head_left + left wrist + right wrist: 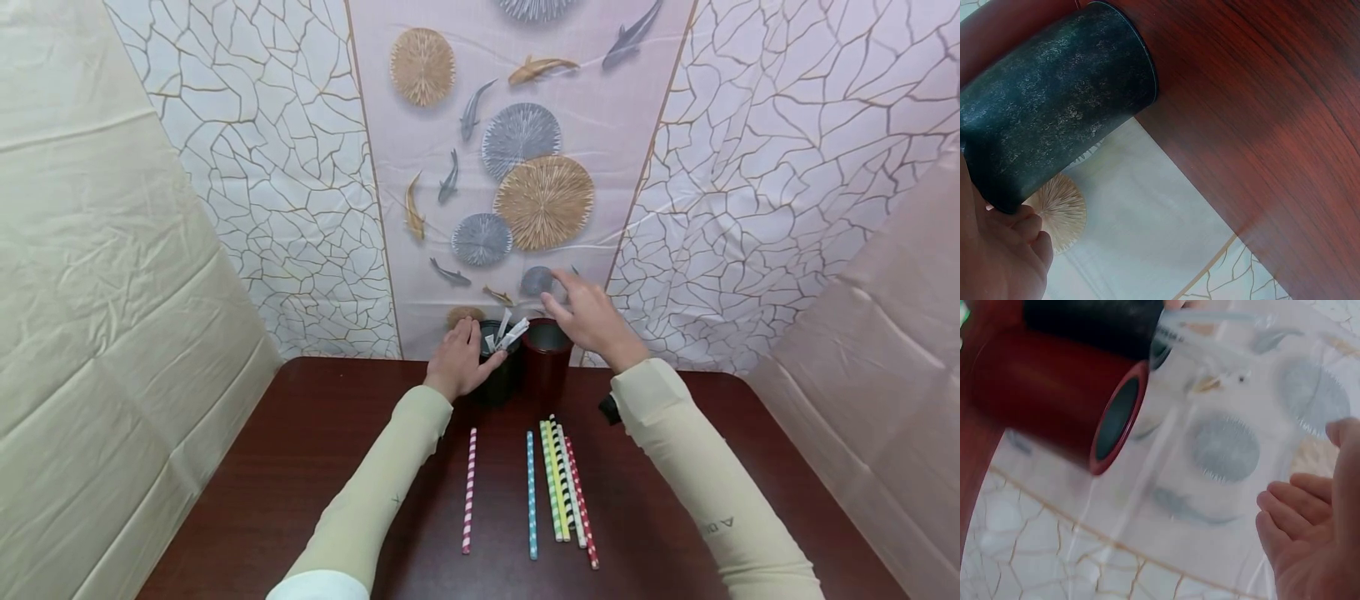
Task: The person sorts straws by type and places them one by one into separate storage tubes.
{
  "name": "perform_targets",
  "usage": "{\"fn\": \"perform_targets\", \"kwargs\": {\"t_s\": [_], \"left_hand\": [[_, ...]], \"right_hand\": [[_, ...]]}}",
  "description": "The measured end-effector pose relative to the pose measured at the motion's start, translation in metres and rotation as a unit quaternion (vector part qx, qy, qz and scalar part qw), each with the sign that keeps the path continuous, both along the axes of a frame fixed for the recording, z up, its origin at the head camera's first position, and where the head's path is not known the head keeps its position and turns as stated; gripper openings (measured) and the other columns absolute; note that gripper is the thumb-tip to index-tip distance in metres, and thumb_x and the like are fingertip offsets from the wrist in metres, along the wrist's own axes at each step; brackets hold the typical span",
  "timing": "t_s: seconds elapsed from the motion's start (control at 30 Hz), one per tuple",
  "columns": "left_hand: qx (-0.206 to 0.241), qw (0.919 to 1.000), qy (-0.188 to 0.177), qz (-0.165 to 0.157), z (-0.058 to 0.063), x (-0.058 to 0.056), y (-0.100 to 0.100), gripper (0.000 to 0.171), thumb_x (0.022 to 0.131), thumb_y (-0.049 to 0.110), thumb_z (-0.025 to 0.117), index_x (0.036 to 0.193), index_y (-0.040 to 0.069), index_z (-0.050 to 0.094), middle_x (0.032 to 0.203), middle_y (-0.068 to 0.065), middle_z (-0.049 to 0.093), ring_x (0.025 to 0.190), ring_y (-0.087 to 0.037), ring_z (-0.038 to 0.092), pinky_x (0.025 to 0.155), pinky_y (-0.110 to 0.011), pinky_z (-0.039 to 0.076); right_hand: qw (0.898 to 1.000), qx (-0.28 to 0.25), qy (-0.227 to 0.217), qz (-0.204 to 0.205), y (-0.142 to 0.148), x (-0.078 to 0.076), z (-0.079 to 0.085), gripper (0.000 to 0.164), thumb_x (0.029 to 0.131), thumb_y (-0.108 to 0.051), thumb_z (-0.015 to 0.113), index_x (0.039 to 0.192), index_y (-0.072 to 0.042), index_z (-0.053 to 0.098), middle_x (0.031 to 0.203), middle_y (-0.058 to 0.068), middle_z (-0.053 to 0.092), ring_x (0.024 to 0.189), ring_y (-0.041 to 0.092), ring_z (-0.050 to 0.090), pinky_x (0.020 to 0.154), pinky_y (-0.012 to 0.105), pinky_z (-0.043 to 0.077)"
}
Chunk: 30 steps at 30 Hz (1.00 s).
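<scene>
At the back of the table stands a black cup (1060, 94) with slim white wrapped sticks (513, 334) poking out of its top. My left hand (462, 360) grips this cup by its rim; in the left wrist view the fingers (1025, 228) curl at the edge. Right beside it is a dark red cup (1041, 394), its mouth facing up with no sticks showing above the rim. Above and to the right of the red cup, my right hand (592, 315) hovers with fingers apart and nothing in it.
Nearer me on the table (337, 467) lie a pink-striped paper straw (469, 492), a blue dotted straw (532, 496) and a row of several patterned straws (562, 483). A patterned cloth (300, 167) hangs close behind the cups. Beige cloth walls (135, 333) flank both sides.
</scene>
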<state>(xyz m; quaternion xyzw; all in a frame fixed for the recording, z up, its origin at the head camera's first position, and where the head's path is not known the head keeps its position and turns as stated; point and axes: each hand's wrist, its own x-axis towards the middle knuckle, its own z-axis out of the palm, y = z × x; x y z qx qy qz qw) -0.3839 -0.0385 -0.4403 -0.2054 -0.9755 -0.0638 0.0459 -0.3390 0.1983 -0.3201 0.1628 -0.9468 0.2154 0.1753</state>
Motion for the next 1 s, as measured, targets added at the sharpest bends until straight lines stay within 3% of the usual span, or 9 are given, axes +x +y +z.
{"fn": "perform_targets", "kwargs": {"t_s": [0.27,0.4,0.63,1.0], "left_hand": [[0.007,1.0000,-0.002,0.000,-0.002,-0.001,0.000,0.095,0.107,0.072,0.028,0.168,0.000,0.016,0.178,-0.017,0.015,0.166,-0.029,0.015,0.135,-0.039,0.019],[0.007,1.0000,-0.004,0.002,-0.002,-0.001,0.001,0.095,0.107,0.072,0.028,0.168,0.000,0.015,0.178,-0.016,0.014,0.167,-0.029,0.014,0.135,-0.039,0.019],[0.007,1.0000,-0.004,0.002,-0.001,0.000,0.001,0.095,0.107,0.073,0.027,0.168,0.000,0.017,0.178,-0.017,0.015,0.166,-0.029,0.015,0.135,-0.040,0.021],[0.005,1.0000,0.003,-0.001,-0.002,0.000,0.001,0.095,0.107,0.072,0.027,0.168,0.000,0.017,0.177,-0.017,0.016,0.166,-0.029,0.016,0.135,-0.039,0.020]], "right_hand": [[0.990,0.087,-0.108,-0.013,0.022,0.001,-0.004,0.078,0.111,-0.049,0.047,0.170,-0.008,0.017,0.172,0.025,0.028,0.158,0.045,0.030,0.127,0.063,0.029],[0.983,0.130,-0.130,-0.013,0.029,-0.001,-0.013,0.086,0.109,-0.056,0.045,0.170,-0.004,0.012,0.175,0.024,0.020,0.161,0.045,0.022,0.130,0.062,0.025],[0.976,0.182,-0.115,-0.020,0.037,-0.008,-0.040,0.089,0.108,-0.062,0.043,0.167,0.001,0.022,0.174,0.025,0.021,0.161,0.047,0.023,0.128,0.064,0.027],[0.977,0.184,-0.103,-0.016,0.041,-0.023,-0.081,0.087,0.110,-0.059,0.040,0.165,0.007,0.022,0.173,0.028,0.021,0.162,0.045,0.021,0.131,0.061,0.021]]}}
